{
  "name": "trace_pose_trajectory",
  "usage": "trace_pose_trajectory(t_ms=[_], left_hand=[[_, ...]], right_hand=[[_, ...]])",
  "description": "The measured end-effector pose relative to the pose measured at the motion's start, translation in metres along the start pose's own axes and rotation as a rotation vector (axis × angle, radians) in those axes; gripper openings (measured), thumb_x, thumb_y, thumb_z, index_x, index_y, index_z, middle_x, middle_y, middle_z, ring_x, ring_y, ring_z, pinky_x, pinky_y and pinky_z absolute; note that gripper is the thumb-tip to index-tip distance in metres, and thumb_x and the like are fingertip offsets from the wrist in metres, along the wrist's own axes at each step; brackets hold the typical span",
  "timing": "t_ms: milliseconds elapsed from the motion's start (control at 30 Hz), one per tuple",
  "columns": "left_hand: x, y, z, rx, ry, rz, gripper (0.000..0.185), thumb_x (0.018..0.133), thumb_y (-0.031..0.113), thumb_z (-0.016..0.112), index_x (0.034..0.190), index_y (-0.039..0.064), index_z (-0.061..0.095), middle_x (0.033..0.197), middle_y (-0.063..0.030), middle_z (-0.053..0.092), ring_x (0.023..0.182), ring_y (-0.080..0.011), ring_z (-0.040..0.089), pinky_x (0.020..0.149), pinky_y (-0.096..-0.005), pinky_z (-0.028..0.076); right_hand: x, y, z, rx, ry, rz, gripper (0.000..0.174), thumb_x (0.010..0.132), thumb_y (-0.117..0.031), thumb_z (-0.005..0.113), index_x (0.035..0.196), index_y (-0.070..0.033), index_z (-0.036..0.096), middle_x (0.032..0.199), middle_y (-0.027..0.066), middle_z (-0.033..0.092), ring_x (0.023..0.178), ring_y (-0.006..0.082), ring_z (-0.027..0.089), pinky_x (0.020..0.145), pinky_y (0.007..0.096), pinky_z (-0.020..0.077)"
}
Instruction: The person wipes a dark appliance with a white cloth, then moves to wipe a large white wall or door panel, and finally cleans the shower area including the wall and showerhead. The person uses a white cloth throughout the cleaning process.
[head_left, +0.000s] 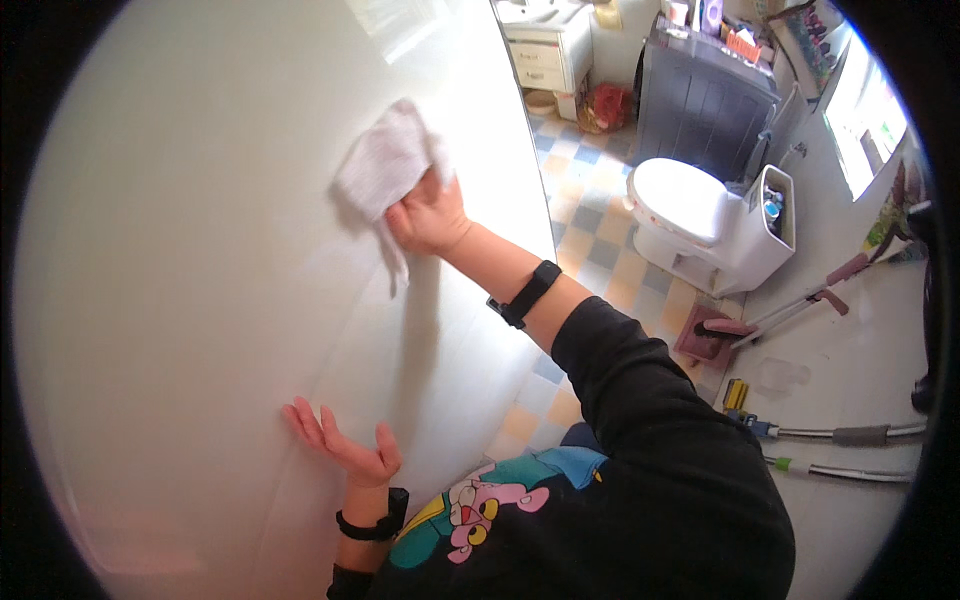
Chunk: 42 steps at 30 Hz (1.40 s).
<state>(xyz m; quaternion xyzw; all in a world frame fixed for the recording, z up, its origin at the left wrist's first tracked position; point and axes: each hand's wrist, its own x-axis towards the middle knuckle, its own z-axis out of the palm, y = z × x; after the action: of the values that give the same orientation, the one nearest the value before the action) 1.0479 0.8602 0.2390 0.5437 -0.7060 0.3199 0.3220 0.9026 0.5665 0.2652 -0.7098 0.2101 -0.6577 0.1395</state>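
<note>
A pale cloth (386, 161), slightly blurred, lies against a large white glossy panel (187, 262) that fills the left of the view. My right hand (431, 214) grips the cloth from its lower right side, and a loose end hangs below the fingers. Lower down, my left hand (349, 448) is empty, its fingers apart and their tips at or close to the panel's surface; whether they touch it I cannot tell. Both wrists wear black bands, and the sleeves are black.
Beyond the panel's edge, a toilet (682, 202) stands on the tiled floor (600, 232). Behind it are a grey covered appliance (701, 97) and a sink cabinet (544, 60). A pink dustpan (703, 334), a broom (727, 327) and a yellow mop head (736, 395) are at the right wall.
</note>
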Motion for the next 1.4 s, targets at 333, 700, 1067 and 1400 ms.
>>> trace_pose_trajectory(t_ms=[333,700,1067,1400], left_hand=[[0.088,0.023,0.101,0.062,-0.083,0.163,0.075,0.089,0.028,0.054,0.151,-0.005,0.026,0.159,-0.0277,0.022,0.148,-0.0477,0.015,0.119,-0.0616,0.009],[0.083,0.024,0.118,0.437,-0.104,0.321,0.066,0.096,0.035,0.049,0.147,-0.004,0.035,0.158,-0.0271,0.027,0.150,-0.0428,0.016,0.121,-0.0559,0.005],[0.090,0.021,0.125,0.487,-0.114,0.317,0.062,0.099,0.043,0.044,0.141,-0.003,0.046,0.156,-0.0286,0.031,0.149,-0.0455,0.016,0.120,-0.0588,0.009],[0.082,0.021,0.127,0.332,-0.129,0.325,0.055,0.097,0.037,0.047,0.140,0.003,0.051,0.158,-0.0261,0.030,0.151,-0.0420,0.013,0.121,-0.0541,0.003]], right_hand=[[-0.204,0.190,-0.006,-0.077,0.317,0.435,0.036,0.093,-0.027,0.049,0.117,-0.006,0.066,0.128,0.0222,0.057,0.120,0.0428,0.046,0.108,0.0552,0.0291],[-0.485,0.307,0.077,0.079,0.354,1.786,0.056,0.105,-0.040,0.036,0.145,0.000,0.036,0.155,0.0198,0.030,0.141,0.0350,0.026,0.119,0.0420,0.0196],[-0.280,0.248,0.031,0.316,0.659,1.272,0.062,0.105,-0.023,0.041,0.155,0.003,0.014,0.161,0.0197,0.022,0.149,0.0323,0.019,0.122,0.0384,0.0143],[-0.283,0.277,0.013,0.033,0.523,1.380,0.058,0.105,-0.035,0.041,0.151,-0.002,0.031,0.154,0.0262,0.029,0.139,0.0368,0.034,0.116,0.0519,0.0222]])
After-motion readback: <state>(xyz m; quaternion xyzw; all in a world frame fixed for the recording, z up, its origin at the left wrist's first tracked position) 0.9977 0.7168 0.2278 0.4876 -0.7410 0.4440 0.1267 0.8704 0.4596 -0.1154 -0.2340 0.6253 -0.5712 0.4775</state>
